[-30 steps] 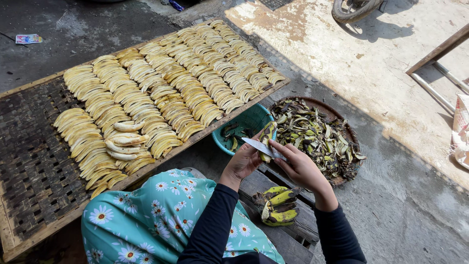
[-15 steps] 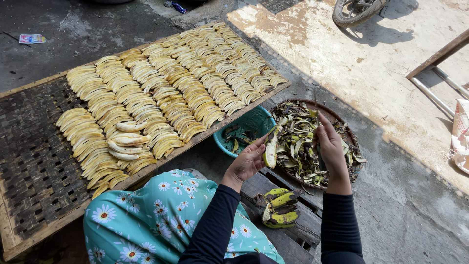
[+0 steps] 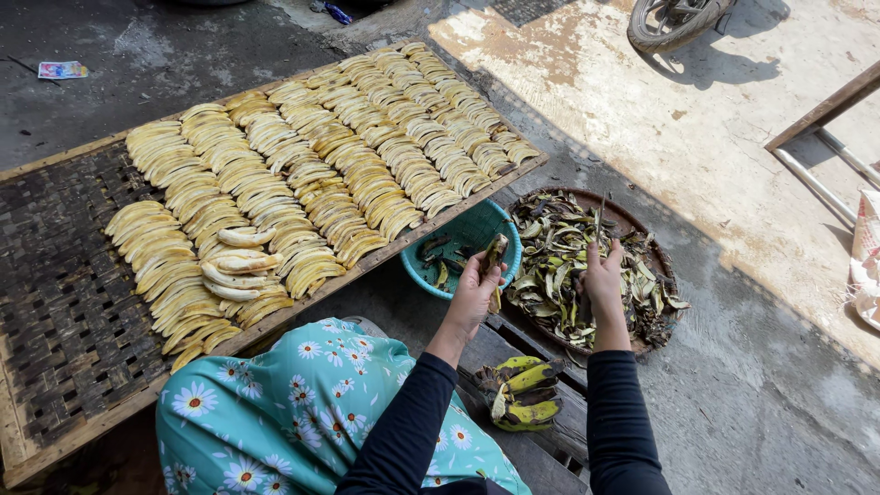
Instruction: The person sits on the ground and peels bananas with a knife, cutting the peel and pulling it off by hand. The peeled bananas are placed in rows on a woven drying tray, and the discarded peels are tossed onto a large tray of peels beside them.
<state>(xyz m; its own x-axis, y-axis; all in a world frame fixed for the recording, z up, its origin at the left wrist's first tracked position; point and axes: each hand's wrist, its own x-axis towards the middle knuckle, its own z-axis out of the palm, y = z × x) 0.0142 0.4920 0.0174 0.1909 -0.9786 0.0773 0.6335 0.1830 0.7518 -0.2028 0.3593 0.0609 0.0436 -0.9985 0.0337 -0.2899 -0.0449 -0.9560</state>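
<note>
Pale yellow peeled bananas (image 3: 302, 174) lie in close rows across a flat woven bamboo drying tray (image 3: 55, 302) that fills the left and far side of the scene, its near left part bare. Just right of the tray's edge sits a round teal plastic basin (image 3: 467, 234) with a few dark scraps in it, and touching it on the right is a shallow round brown basket (image 3: 632, 225) heaped with green and blackened banana peels (image 3: 559, 266).

The left hand (image 3: 474, 295) is closed around a dark-skinned unpeeled banana (image 3: 496, 253), held upright over the basin's near rim. The right hand (image 3: 602, 286) is closed around the handle of a thin-bladed knife (image 3: 599, 216), its blade pointing up over the peel heap. The hands are apart.

Near the person, between the black sleeves, a small bunch of green-yellow bananas (image 3: 524, 392) rests on a wooden plank (image 3: 564, 440). A floral turquoise garment (image 3: 275, 412) covers the lap.
</note>
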